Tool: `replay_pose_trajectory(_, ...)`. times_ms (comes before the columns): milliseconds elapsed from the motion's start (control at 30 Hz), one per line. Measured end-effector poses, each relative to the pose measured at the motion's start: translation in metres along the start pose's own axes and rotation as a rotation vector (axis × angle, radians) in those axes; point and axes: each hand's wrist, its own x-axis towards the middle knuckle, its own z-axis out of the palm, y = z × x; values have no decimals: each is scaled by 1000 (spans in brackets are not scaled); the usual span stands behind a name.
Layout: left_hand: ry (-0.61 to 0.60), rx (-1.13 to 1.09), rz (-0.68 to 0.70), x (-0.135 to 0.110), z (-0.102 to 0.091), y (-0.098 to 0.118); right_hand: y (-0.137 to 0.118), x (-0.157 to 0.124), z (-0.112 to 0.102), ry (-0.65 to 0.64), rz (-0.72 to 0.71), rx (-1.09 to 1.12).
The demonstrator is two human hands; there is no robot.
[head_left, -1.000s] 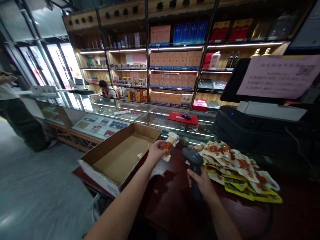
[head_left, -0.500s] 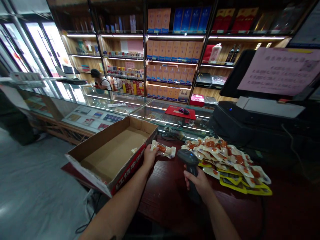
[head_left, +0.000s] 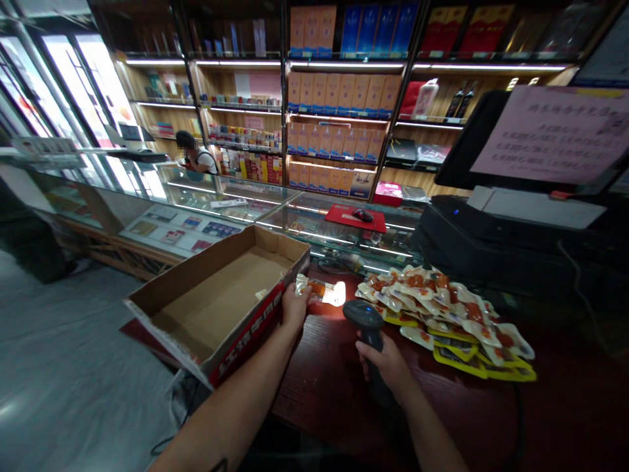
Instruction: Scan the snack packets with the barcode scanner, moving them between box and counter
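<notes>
My left hand (head_left: 295,307) is closed on one end of a clear-and-white snack packet (head_left: 318,290) with reddish-brown food inside, beside the cardboard box's near wall. My right hand (head_left: 386,360) wraps round the handle of a dark barcode scanner (head_left: 363,316). Its head points at the packet, whose right end is brightly lit. The open shallow cardboard box (head_left: 211,298) stands left of my left hand, with a small pale piece at its inner right side. To the right of the scanner lies a heap of similar snack packets (head_left: 437,295), with yellow-edged packets (head_left: 462,351) at its front.
A dark red wooden table (head_left: 319,380) carries the box and the packets. Behind it runs a glass display counter (head_left: 265,203) with a mouse (head_left: 362,215) on a red mat. A monitor (head_left: 472,144) bearing a pink paper stands at right. Another person (head_left: 199,157) is behind the counter.
The scanner's light has come on over the packet's right end. My right hand and the scanner have shifted slightly left; my left hand keeps its hold on the packet.
</notes>
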Motion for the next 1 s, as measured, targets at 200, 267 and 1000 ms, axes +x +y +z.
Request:
replay_pose_trajectory(200, 15, 2, -8, -2, 3, 4, 2, 0, 0, 0, -14, 10)
replay_pose_trajectory(267, 20, -4, -21, -3, 4, 5, 2, 0, 0, -7, -20, 27)
replay_pose_trajectory(1000, 24, -80, -199, -26, 160, -9, -23, -21, -53, 250, -157, 201)
